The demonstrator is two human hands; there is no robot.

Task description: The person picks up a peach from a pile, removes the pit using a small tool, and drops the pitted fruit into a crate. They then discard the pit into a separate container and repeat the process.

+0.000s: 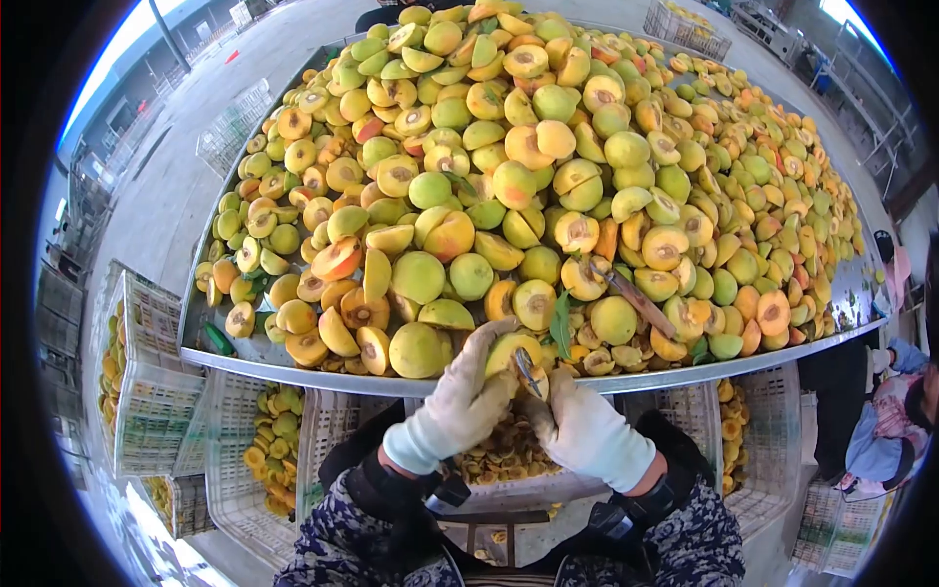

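Note:
In the head view, my gloved left hand [464, 396] is wrapped round a halved yellow peach [513, 354] at the table's near edge. My gloved right hand [587, 430] is closed close beside it, gripping a small curved metal pitting tool [528, 374]. The tool's tip lies against the cut face of the peach; its handle is hidden in the glove. Just beyond both hands rises a large heap of yellow-green peaches [421, 278], many of them halved, some with brown pits showing. A knife with a wooden handle [641, 303] rests on the heap, right of my hands.
The heap lies on a metal-edged table [293, 372]. Below, white plastic crates [235, 489] hold peaches, and discarded pits and scraps [514, 460] lie between my arms. At the far right sits another person [890, 430]. More crates [685, 31] stand behind the table.

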